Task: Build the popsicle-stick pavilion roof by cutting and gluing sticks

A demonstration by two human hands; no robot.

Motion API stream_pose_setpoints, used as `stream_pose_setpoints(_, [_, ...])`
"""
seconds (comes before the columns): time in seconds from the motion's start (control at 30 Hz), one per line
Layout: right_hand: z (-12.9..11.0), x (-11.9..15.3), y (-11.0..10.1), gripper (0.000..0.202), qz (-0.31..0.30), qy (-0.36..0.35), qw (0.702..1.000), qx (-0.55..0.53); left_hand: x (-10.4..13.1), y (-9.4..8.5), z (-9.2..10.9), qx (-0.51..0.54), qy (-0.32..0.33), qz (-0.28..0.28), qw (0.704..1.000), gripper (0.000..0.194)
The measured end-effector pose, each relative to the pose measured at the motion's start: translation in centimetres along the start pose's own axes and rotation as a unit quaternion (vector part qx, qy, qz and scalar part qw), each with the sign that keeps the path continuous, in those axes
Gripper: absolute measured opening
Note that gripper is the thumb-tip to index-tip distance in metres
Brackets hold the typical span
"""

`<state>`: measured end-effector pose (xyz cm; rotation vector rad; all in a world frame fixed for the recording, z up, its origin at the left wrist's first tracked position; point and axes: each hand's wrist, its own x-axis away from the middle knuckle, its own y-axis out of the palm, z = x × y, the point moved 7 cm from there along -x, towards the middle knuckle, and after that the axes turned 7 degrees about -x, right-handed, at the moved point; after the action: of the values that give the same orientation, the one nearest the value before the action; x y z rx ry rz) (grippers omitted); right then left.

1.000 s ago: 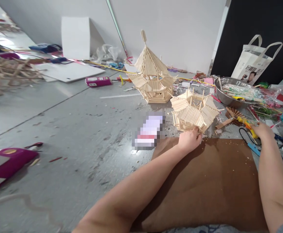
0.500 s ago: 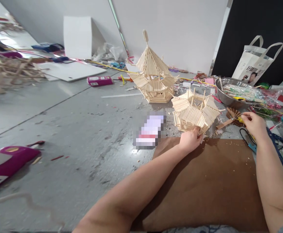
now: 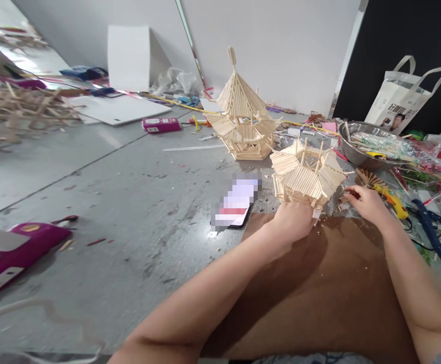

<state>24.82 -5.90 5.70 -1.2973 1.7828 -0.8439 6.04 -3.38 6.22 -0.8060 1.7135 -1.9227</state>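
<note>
My left hand [image 3: 294, 222] is closed on the low front wall of a stick pavilion tier [image 3: 303, 177], its fingertips hidden. This tier has a flared six-sided roof of thin wooden sticks and short posts standing on top. My right hand [image 3: 366, 201] is just right of the tier, fingers bent but apart, over small brown scraps [image 3: 342, 205]. By that wrist lies a yellow glue gun [image 3: 394, 202], with a pleated brown fan [image 3: 370, 177] behind it. A taller stick pavilion [image 3: 243, 121] with a pointed roof stands behind the tier.
A phone [image 3: 237, 199] lies left of the tier, and a brown board [image 3: 341, 293] before me. Blue-handled pliers [image 3: 430, 230] and clutter are at right, near a metal bowl [image 3: 360, 156] and a white bag [image 3: 398, 101]. A purple power strip [image 3: 27, 253] lies at left.
My right hand has moved left from the yellow glue gun toward the tier, leaving the gun uncovered. My left hand stays at the tier's front. The view has shifted slightly.
</note>
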Motion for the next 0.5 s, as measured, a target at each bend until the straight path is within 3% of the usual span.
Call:
stream_pose_setpoints(0.1, [-0.1,0.0,-0.2,0.031,-0.002,0.009,1.0,-0.002,1.8,-3.1,-1.2,0.001,0.019,-0.006,1.0,0.025])
stream_pose_setpoints(0.17, [-0.2,0.1,-0.2,0.031,-0.005,0.016,1.0,-0.003,2.3,-5.3,-3.4,0.047,0.001,0.041,0.998,0.025])
stream_pose_setpoints(0.23, [-0.2,0.1,-0.1,0.031,-0.012,0.018,1.0,-0.005,2.1,-6.9,-6.7,0.181,-0.045,0.122,0.975,0.024])
stream_pose_setpoints(0.27, [-0.3,0.1,0.1,0.031,-0.017,0.016,1.0,-0.006,1.8,-7.0,-9.0,0.283,-0.098,0.156,0.941,0.024])
stream_pose_setpoints(0.3, [-0.3,0.1,0.2,0.031,-0.022,0.013,1.0,-0.006,1.5,-6.9,-11.4,0.395,-0.156,0.213,0.88,0.019])
stream_pose_setpoints(0.33, [-0.3,0.0,0.3,0.031,-0.023,0.012,1.0,-0.005,1.4,-6.9,-13.8,0.482,-0.2,0.302,0.798,0.014])
stream_pose_setpoints(0.4, [-0.3,0.0,0.4,0.03,-0.025,0.009,1.0,-0.006,1.0,-5.4,-17.8,0.612,-0.262,0.443,0.6,0.008])
stream_pose_setpoints(0.43, [-0.3,0.0,0.5,0.03,-0.027,0.008,1.0,-0.008,0.1,-4.0,-19.2,0.659,-0.291,0.452,0.526,0.006])
stream_pose_setpoints(0.5, [-0.4,0.1,0.6,0.03,-0.028,0.001,0.999,-0.014,-2.2,-1.8,-21.3,0.715,-0.329,0.431,0.441,0.004])
